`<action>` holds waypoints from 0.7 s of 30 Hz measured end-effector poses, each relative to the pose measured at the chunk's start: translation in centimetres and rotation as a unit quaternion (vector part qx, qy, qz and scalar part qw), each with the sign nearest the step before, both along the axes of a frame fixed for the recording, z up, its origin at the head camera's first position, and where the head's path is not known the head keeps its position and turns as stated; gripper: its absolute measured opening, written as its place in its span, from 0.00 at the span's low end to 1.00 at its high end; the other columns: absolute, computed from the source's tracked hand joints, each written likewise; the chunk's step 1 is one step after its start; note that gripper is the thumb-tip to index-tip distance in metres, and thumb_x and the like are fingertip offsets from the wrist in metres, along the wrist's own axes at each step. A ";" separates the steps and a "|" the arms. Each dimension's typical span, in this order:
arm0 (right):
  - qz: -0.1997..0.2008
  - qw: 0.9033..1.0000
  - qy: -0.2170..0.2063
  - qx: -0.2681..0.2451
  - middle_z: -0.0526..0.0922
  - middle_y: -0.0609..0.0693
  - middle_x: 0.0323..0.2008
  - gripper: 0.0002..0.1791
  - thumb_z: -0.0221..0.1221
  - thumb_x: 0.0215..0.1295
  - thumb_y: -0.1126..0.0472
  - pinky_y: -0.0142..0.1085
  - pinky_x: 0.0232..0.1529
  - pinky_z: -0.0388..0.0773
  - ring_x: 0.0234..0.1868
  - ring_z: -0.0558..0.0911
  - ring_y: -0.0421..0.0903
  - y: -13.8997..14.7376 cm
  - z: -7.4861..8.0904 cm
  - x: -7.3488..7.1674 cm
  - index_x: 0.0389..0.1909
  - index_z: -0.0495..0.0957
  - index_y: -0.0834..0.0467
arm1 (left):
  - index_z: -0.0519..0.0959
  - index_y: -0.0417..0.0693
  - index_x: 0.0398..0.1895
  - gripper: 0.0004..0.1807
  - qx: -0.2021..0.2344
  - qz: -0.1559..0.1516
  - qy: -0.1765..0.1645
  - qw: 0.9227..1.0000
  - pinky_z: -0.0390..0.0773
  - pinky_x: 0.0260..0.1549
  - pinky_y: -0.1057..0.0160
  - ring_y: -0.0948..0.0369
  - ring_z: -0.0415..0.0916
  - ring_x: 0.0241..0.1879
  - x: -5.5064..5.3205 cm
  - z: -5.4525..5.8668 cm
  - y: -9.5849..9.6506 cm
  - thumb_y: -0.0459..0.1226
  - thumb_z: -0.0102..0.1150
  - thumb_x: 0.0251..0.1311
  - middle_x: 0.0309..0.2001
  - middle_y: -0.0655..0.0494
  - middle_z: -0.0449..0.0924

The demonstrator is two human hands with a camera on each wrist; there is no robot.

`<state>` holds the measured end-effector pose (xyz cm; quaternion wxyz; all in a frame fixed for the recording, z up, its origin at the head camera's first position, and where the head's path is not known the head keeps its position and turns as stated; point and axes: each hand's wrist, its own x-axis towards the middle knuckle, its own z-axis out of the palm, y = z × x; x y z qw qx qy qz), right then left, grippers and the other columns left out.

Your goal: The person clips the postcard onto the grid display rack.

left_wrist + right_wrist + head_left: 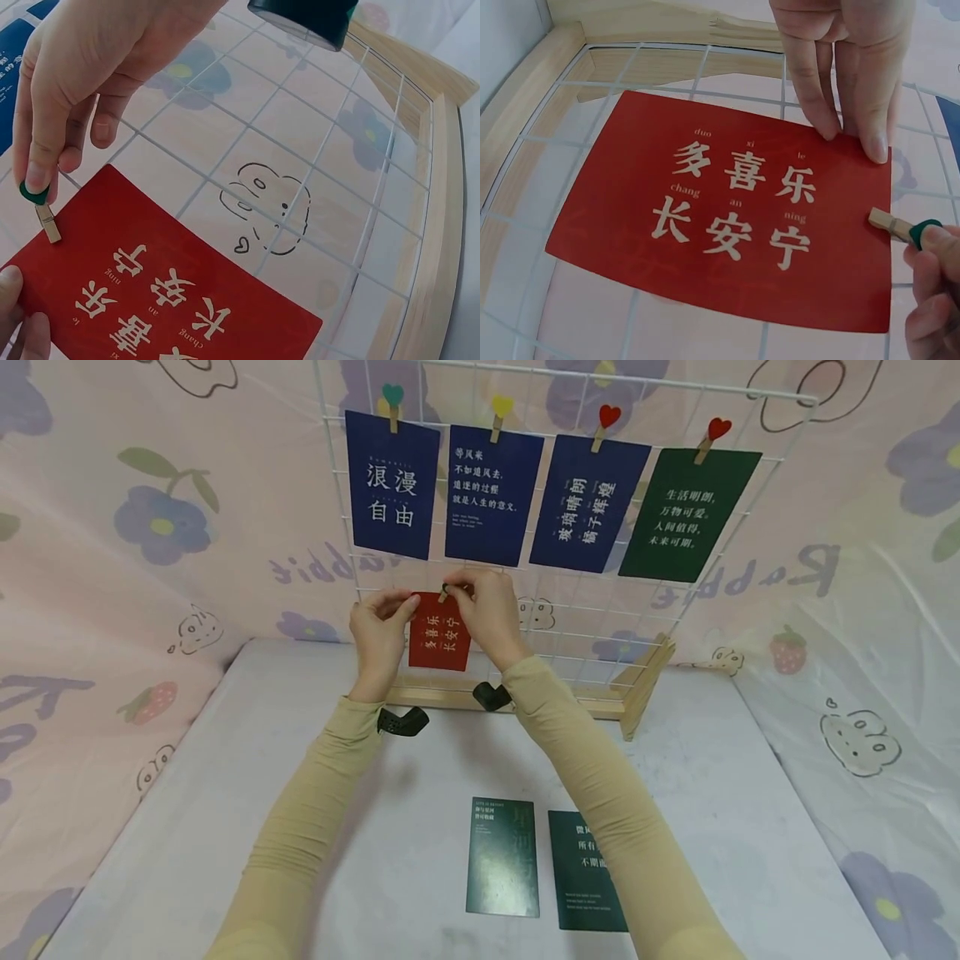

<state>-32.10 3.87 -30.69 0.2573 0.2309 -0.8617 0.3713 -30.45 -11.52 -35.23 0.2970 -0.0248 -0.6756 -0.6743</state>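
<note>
A red card (437,647) with pale Chinese characters hangs sideways before the lower part of a white wire grid (570,652). My left hand (381,631) pinches the card's upper left edge between thumb and fingers, plain in the right wrist view, where that hand (847,75) comes from above. A small wooden clothespin (890,223) with a dark green top sits on the card's upper edge. My right hand (489,610) pinches the clothespin's top end; in the left wrist view the clothespin (48,223) overlaps the card. Whether it also grips a grid wire cannot be told.
Three blue cards (393,485) and a green card (686,514) hang above from heart-topped clothespins. The grid stands on a wooden base (592,703). Two dark green cards (502,860) lie on the white table (405,860), one partly behind my right sleeve. Patterned cloth (247,535) surrounds it.
</note>
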 end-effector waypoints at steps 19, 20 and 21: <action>-0.002 1.000 -0.009 0.004 0.85 0.49 0.42 0.11 0.59 0.66 0.63 0.26 0.37 0.76 0.35 0.80 0.40 -0.1 -0.3 0.2 0.47 0.84 0.58 | 0.83 0.36 0.37 0.08 -0.012 0.008 -0.004 1.000 0.82 0.37 0.66 0.52 0.83 0.33 0.1 0.0 0.1 0.33 0.65 0.57 0.35 0.44 0.84; 0.000 1.000 -0.009 0.004 0.85 0.49 0.43 0.11 0.59 0.66 0.63 0.26 0.38 0.76 0.36 0.80 0.40 -0.1 -0.4 0.3 0.48 0.84 0.58 | 0.84 0.35 0.37 0.08 -0.010 0.007 -0.004 1.000 0.82 0.37 0.65 0.52 0.83 0.33 0.1 0.0 0.1 0.33 0.65 0.57 0.34 0.44 0.84; 0.002 1.000 -0.011 0.004 0.85 0.49 0.43 0.12 0.59 0.66 0.63 0.25 0.39 0.76 0.37 0.80 0.40 0.0 -0.4 0.3 0.48 0.84 0.58 | 0.84 0.35 0.37 0.08 -0.008 0.006 -0.002 1.000 0.82 0.37 0.65 0.51 0.83 0.33 0.1 0.0 0.1 0.33 0.65 0.57 0.34 0.43 0.84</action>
